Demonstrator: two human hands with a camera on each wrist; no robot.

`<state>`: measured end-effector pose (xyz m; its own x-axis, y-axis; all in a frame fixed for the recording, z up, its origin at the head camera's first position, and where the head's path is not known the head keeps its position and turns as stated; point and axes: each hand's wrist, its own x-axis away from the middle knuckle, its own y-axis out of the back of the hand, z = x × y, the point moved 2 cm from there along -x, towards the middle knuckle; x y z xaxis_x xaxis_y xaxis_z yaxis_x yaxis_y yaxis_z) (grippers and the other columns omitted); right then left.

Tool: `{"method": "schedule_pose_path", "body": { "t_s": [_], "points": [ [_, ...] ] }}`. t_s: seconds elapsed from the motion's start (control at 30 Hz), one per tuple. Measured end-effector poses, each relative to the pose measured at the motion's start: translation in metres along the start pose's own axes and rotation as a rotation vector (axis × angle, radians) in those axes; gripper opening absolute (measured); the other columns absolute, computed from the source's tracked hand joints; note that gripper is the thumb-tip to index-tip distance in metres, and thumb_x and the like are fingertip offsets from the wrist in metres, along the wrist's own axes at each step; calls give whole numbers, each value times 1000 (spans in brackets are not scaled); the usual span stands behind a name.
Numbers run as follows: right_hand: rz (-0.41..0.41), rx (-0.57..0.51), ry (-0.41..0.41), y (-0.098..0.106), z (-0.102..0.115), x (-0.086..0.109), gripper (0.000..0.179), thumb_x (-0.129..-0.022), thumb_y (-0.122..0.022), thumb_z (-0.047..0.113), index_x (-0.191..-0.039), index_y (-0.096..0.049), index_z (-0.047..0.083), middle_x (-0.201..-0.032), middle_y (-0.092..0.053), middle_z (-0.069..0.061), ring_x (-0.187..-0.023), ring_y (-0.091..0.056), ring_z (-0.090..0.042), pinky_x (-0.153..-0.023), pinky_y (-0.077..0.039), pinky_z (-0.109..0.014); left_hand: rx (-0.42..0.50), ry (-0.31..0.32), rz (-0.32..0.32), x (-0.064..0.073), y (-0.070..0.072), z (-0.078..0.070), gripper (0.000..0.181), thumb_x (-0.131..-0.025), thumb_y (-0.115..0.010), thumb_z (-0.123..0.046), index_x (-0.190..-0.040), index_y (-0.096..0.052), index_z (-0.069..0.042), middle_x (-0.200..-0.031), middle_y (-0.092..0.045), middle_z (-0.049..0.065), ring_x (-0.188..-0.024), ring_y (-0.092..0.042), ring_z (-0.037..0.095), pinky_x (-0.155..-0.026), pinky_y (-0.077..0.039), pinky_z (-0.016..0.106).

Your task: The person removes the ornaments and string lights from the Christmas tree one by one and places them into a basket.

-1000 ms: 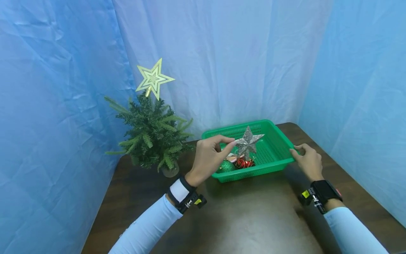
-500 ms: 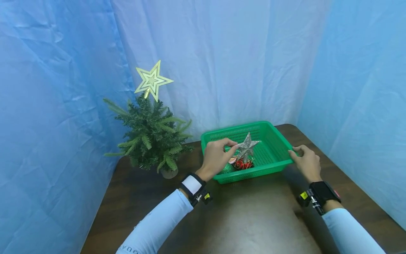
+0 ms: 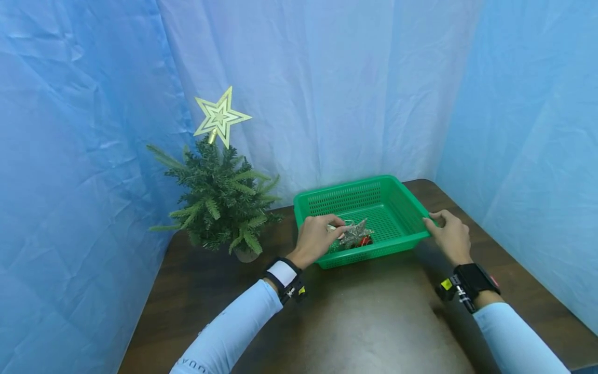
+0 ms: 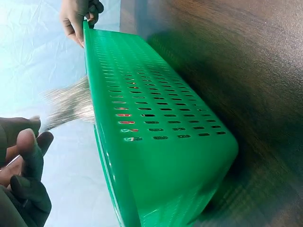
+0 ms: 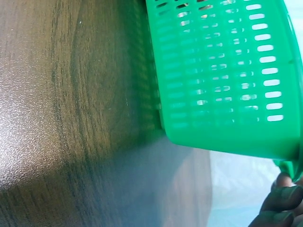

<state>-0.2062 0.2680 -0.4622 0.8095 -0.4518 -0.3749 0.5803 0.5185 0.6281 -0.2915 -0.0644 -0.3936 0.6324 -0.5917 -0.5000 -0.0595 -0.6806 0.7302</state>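
A silver glitter star ornament (image 3: 353, 234) is tilted low inside the green plastic basket (image 3: 384, 217) in the head view. My left hand (image 3: 315, 238) is over the basket's left part, thumb and fingers loosely bent at one tip of the star. In the left wrist view the star (image 4: 73, 104) is motion-blurred while the left fingers (image 4: 28, 142) are sharp, and it looks loose from them. My right hand (image 3: 449, 236) pinches the basket's right rim. Beneath the star, a red ornament (image 3: 366, 241) shows partly; a green glitter ball is mostly hidden by the left hand.
On the left of the dark wood table (image 3: 374, 306) stands a small artificial Christmas tree (image 3: 219, 197), topped by a gold star (image 3: 219, 117). Blue cloth (image 3: 327, 93) hangs behind and at both sides.
My left hand has lowered the silver star into the basket, and the star has tipped over and seems let go. My right hand has stayed on the rim.
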Motion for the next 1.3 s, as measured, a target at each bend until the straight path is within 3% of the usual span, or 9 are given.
{"method": "schedule_pose_path", "body": {
  "t_s": [0.17,0.3,0.4,0.57,0.77,0.87,1.0,1.2,1.3],
  "points": [
    [-8,14,8,-5,2,2,38,-103,-65,31,-125,-69,0,-87,-65,-17,-66,-53,-24,-57,-37,-38,22,5,20,8,9,-3,14,-100,-72,-25,-105,-80,-15,-93,-78,-2,-43,-41,1,-45,-23,22],
    [-9,26,20,-8,2,3,38,-103,-65,30,-124,-69,-1,-86,-64,-17,-63,-49,-23,-56,-35,-38,51,-36,0,12,39,-24,15,-102,-68,-24,-105,-79,-15,-92,-77,-4,-43,-40,2,-45,-27,23],
    [-4,25,27,-8,2,3,38,-103,-65,30,-125,-68,-1,-88,-64,-19,-62,-50,-24,-55,-35,-38,67,-86,-40,13,78,-45,14,-102,-68,-23,-106,-79,-14,-91,-76,-4,-42,-38,4,-44,-28,25],
    [7,23,36,-4,3,1,39,-104,-63,30,-126,-67,-2,-89,-65,-20,-64,-51,-25,-59,-37,-39,98,-124,-165,10,167,-75,14,-100,-71,-23,-106,-79,-12,-92,-76,-5,-42,-43,4,-42,-31,26],
    [-16,47,30,8,-1,-2,40,-104,-63,29,-127,-67,-3,-86,-65,-21,-58,-48,-23,-54,-35,-38,76,-105,-314,-3,259,-90,15,-98,-74,-20,-103,-78,-7,-93,-77,-1,-44,-55,9,-42,-42,23],
    [-2,53,5,9,-4,-2,43,-105,-61,33,-128,-66,-3,-85,-64,-19,-57,-48,-22,-51,-35,-37,80,0,-352,-15,294,-80,17,-97,-75,-20,-105,-77,-5,-92,-77,1,-40,-51,13,-41,-40,23],
    [15,53,-21,8,-6,-3,46,-105,-60,37,-130,-65,-1,-87,-64,-19,-58,-50,-25,-49,-36,-37,14,161,-348,-29,327,-48,24,-98,-74,-26,-111,-76,-6,-98,-75,3,-41,-50,14,-43,-42,22],
    [3,43,2,2,-5,-2,42,-105,-61,34,-128,-66,-1,-91,-65,-20,-62,-50,-24,-54,-36,-38,-266,329,-219,-40,343,19,42,-104,-61,-40,-127,-72,-7,-119,-71,12,-51,-61,12,-51,-46,24],
    [10,32,21,-3,-2,-2,41,-105,-61,33,-128,-66,-2,-91,-65,-20,-61,-48,-23,-52,-35,-37,-331,402,-127,-43,346,48,49,-106,-56,-42,-137,-65,-4,-131,-67,19,-54,-65,17,-48,-46,26]
  ]
}}
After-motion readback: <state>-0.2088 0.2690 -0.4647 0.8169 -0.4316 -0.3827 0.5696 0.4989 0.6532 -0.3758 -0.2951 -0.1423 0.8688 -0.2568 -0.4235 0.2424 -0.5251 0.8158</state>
